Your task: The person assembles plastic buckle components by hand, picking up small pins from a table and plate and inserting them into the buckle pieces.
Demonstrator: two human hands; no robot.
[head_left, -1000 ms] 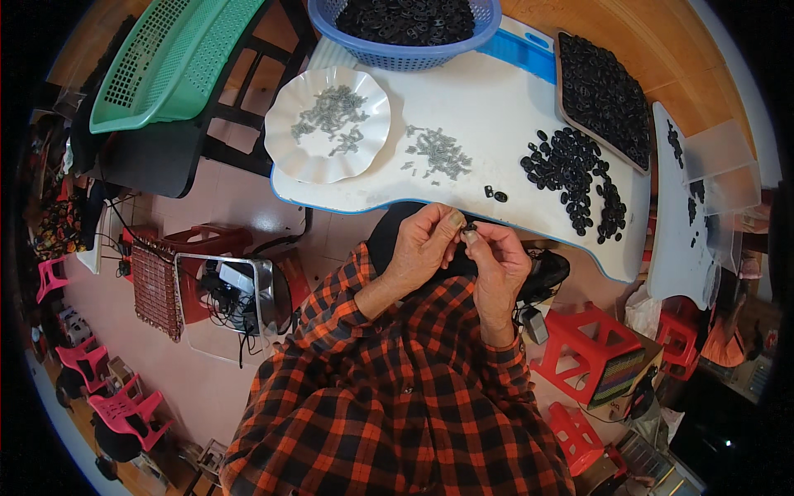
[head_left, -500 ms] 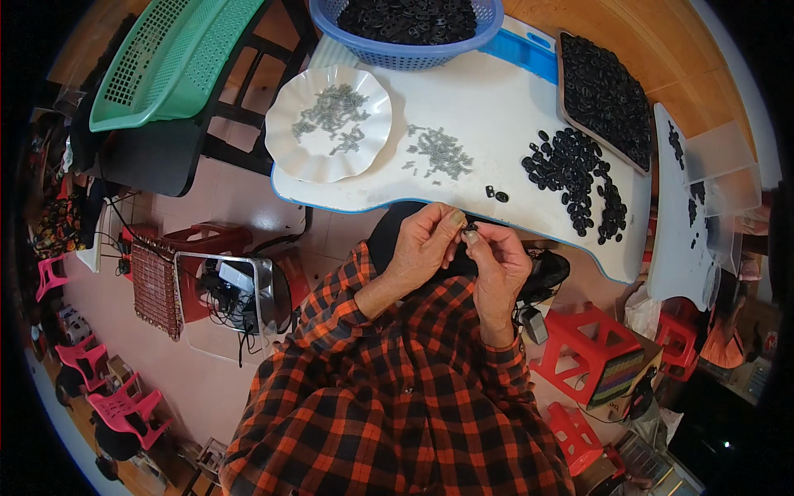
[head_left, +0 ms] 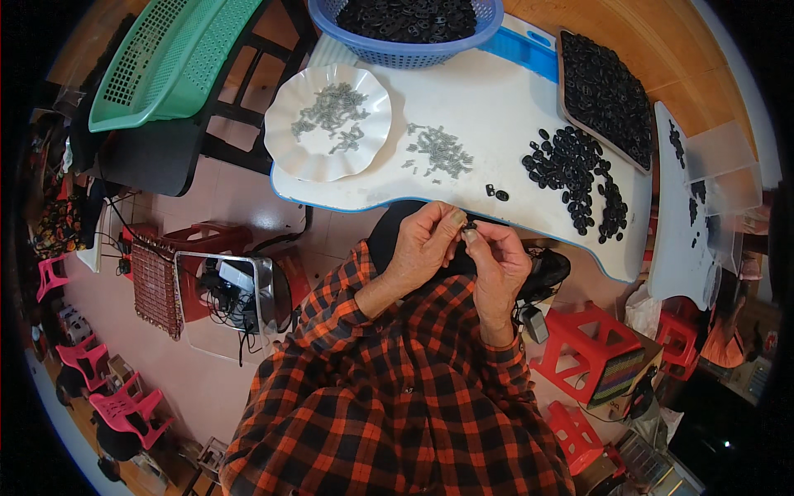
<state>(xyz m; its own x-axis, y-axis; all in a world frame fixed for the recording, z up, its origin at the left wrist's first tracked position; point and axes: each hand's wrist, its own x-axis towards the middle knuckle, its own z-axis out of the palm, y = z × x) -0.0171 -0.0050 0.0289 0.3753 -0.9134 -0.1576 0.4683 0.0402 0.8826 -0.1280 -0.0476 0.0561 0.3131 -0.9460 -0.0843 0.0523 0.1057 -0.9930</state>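
My left hand (head_left: 425, 241) and my right hand (head_left: 499, 260) meet just off the table's front edge, above my lap. Both are closed, thumbs against fingertips, pinching one small black plastic piece (head_left: 471, 225) between them. Most of that piece is hidden by the fingers. Two loose black pieces (head_left: 501, 196) lie on the white table (head_left: 496, 99) just beyond my hands. Farther left is a scattered heap of tiny grey metal springs (head_left: 440, 152). A bigger heap of black oval pieces with holes (head_left: 571, 165) spreads over the table's right side.
A wavy-rimmed white plate (head_left: 285, 153) holds more springs at the table's left. At the back stands a blue basket (head_left: 397, 56) of black parts; a full tray (head_left: 608, 95) is at the far right. Red stools (head_left: 579, 347) and a wire-filled clear bin (head_left: 227, 302) flank me.
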